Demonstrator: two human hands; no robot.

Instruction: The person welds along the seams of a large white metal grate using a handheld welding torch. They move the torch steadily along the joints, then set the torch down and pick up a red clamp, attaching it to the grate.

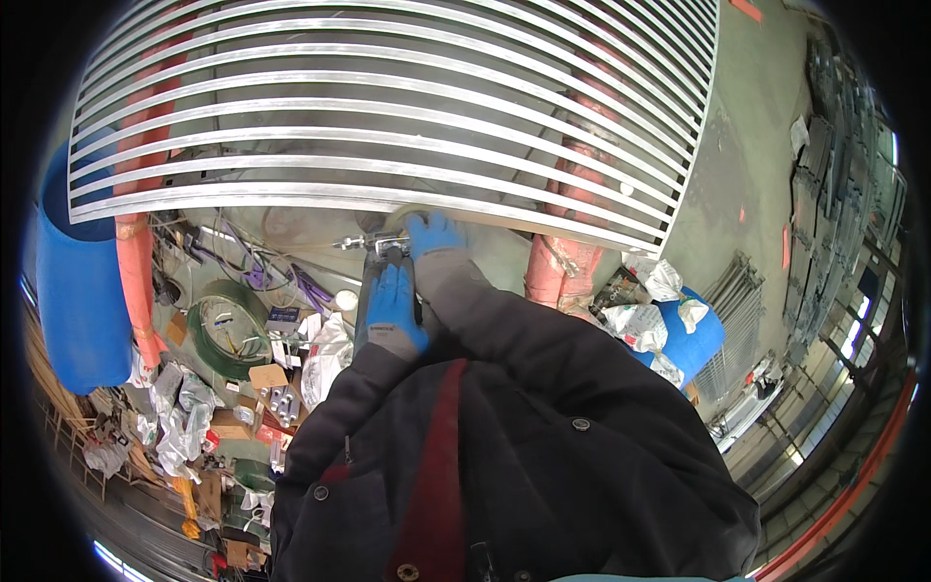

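Both of my hands wear blue gloves with grey cuffs and meet in front of my body, below the near edge of a large slatted silver metal panel. Between them is a small silver metal tool with a knobbed end pointing left; its exact kind is unclear. My left hand closes on it from below, fingers together and thumb side hidden. My right hand grips its right end, fingers bent, close beneath the panel's edge. A curved tan piece shows just above the right fingers.
Pink-wrapped supports stand under the panel. At left are a blue barrel, a coiled green hose and cluttered boxes and bags. Another blue drum with white bags is at right, near stacked metal bars.
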